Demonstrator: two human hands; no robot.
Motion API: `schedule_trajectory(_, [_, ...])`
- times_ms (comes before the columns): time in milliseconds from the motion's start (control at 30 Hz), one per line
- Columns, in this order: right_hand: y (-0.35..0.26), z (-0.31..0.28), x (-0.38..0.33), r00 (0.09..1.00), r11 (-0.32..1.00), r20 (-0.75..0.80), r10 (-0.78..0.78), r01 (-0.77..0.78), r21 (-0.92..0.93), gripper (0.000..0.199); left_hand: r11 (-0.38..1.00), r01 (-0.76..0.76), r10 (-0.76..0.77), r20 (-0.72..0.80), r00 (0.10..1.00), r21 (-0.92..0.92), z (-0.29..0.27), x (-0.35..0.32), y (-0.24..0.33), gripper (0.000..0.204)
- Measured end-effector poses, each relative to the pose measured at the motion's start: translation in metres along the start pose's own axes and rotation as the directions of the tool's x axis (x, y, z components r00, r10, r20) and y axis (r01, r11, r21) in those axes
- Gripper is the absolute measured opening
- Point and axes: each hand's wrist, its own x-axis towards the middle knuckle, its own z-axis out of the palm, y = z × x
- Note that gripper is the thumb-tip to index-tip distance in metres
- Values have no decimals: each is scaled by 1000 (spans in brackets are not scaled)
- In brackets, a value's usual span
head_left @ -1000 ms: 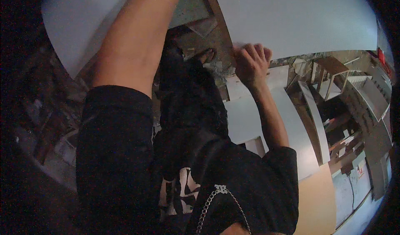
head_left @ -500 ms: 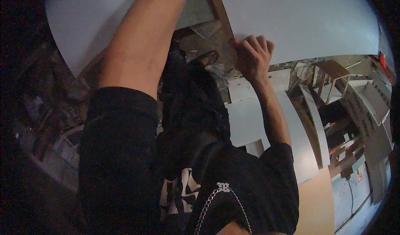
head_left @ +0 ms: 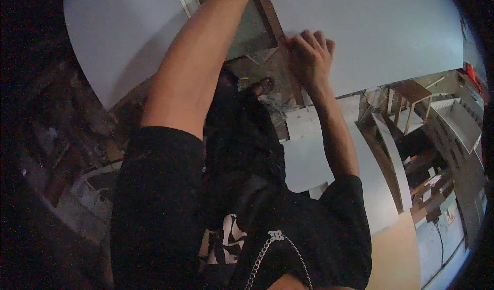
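Note:
A large white panel [head_left: 375,28] with a brown edge [head_left: 268,12] fills the upper right. My right hand [head_left: 311,56] is at this panel's near left corner, over the brown edge. Its fingers are curled closed, knuckles up; what lies inside them, if anything, is hidden. My left forearm [head_left: 198,58] stretches up past the top edge of the view, so the left hand is out of sight. To the left of that forearm stands another pale panel [head_left: 118,38].
White boards [head_left: 309,156] lean below my right forearm, beside a tan board [head_left: 393,254]. A small open wooden frame [head_left: 411,102] and a white tray-like box [head_left: 455,118] stand at the right. Scraps litter the floor near a foot [head_left: 265,86].
My left forearm has shifted slightly right in the view. The right hand is a little higher, still by the panel's edge. A small red bit seen earlier at its thumb no longer shows clearly.

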Motion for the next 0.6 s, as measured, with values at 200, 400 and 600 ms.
schedule_trajectory(200, [-14, -13, -45, 999, 999, -34, -20, 21, 32, 16, 999, 25, -25, -9, 1000, 36, -11, -14, -11, 56])
schedule_trajectory(400, [-21, -14, 6, 999, 999, -8, -37, 36, -15, 14, 987, -17, 9, -47, 999, -163, -22, -16, 1, 56])
schedule_trajectory(600, [-17, -36, -53, 997, 997, 37, -64, 62, 53, 33, 982, 27, -32, -23, 999, -189, -14, 4, -5, 65])
